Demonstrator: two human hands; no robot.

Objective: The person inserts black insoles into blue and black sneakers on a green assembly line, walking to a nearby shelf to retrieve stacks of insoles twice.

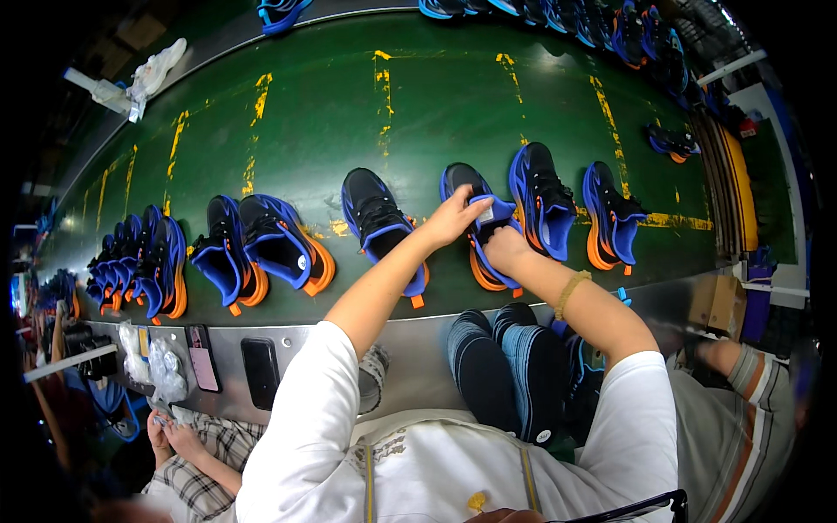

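1. A worker at a green bench [323,105] bends both bare hands to one black-and-blue shoe [459,176] with an orange heel, its toe pointing away from the body.
2. The left hand [452,215] is closed on the shoe's blue tongue [503,210], thumb across it, apparently to hold the opening wide for the other hand.
3. The right hand [506,250], a braided band [572,294] on its wrist, dips into that opening just below the left; its fingers are hidden, so whether they grip anything cannot be told.
4. Just right of the right hand stands a similar shoe [538,179], with another shoe [600,205] farther right; one more [370,200] sits left of the left hand. All face toe-away, probably so that each opening lies toward the worker.
5. Below the right hand, dark footwear with blue stripes [521,370] rests near the worker's lap, seemingly set apart from the row.
6. Well left of and below the left hand, a black phone [259,373] lies on the metal edge [305,340], presumably out of the shoes' way.
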